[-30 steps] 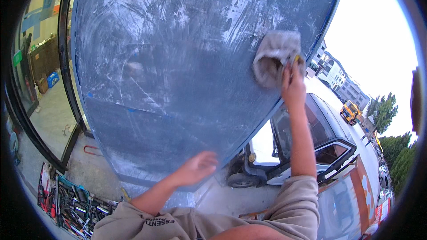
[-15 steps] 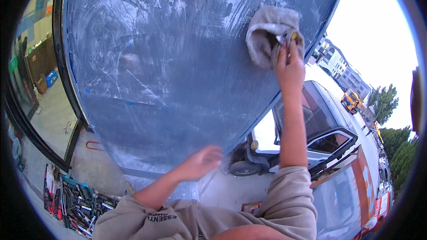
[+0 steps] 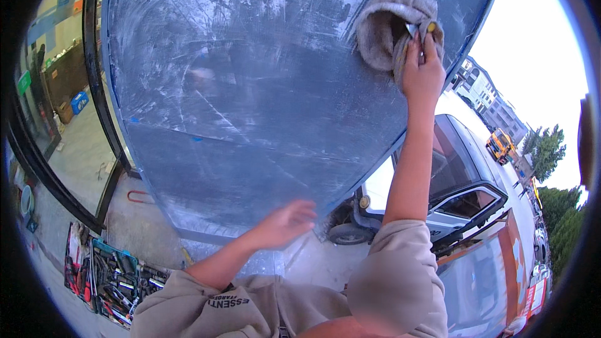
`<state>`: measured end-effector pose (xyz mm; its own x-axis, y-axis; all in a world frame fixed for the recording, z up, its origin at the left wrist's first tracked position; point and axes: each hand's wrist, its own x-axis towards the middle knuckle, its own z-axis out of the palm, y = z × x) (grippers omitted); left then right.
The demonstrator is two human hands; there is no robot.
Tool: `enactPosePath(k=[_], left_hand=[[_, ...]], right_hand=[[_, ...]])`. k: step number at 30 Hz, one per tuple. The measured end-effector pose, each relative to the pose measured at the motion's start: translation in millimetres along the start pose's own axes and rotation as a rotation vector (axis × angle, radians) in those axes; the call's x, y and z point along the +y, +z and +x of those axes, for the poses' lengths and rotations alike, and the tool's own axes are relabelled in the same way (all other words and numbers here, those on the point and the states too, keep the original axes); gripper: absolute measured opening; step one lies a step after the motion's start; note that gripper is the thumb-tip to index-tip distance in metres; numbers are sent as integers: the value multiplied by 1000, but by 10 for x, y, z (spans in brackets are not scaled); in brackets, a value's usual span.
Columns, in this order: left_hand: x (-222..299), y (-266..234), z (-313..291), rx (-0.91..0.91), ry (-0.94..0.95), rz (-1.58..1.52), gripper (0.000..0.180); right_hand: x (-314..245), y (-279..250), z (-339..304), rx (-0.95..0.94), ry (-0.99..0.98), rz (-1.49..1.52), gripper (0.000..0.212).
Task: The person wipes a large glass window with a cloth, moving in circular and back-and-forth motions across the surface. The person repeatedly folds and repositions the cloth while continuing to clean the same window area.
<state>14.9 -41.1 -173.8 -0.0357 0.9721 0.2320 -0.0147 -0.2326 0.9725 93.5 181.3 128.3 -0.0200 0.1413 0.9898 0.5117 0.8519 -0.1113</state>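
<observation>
A large dark blue-grey panel [image 3: 250, 106] with whitish smears and scratches fills the middle of the view. Near its upper right edge my right hand [image 3: 424, 72] grips a bunched beige cloth [image 3: 375, 37], which lies against the panel. Pinched along with the cloth is a small tool [image 3: 411, 29] with a metal blade and a yellow end; the cloth and fingers hide the rest of it. My left hand [image 3: 287, 222] hovers empty by the panel's lower part, fingers loosely extended and slightly blurred.
Left of the panel is a glass door frame [image 3: 94, 87]. An open toolbox [image 3: 113, 275] full of hand tools sits on the floor at lower left. Beyond the panel's right edge stands a white vehicle [image 3: 451, 181]; a yellow truck [image 3: 499, 145] is farther off.
My right hand has moved the cloth up and slightly right over the panel. The whole view has shifted a little; my left hand stays near the lower part, empty.
</observation>
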Motion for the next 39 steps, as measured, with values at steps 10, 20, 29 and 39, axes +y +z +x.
enactPosePath(k=[10,20,29,39], left_hand=[[-41,-112,-171,26,8,-24,52],[-31,-110,-188,20,44,5,49],[8,7,-285,100,61,47,41],[292,353,-26,443,336,338,36]], right_hand=[[-3,80,-1507,-194,57,38,41],[-250,328,-460,54,-56,170,39],[-190,-15,-2023,-391,204,131,51],[-369,-570,-2384,-452,1186,1529,43]])
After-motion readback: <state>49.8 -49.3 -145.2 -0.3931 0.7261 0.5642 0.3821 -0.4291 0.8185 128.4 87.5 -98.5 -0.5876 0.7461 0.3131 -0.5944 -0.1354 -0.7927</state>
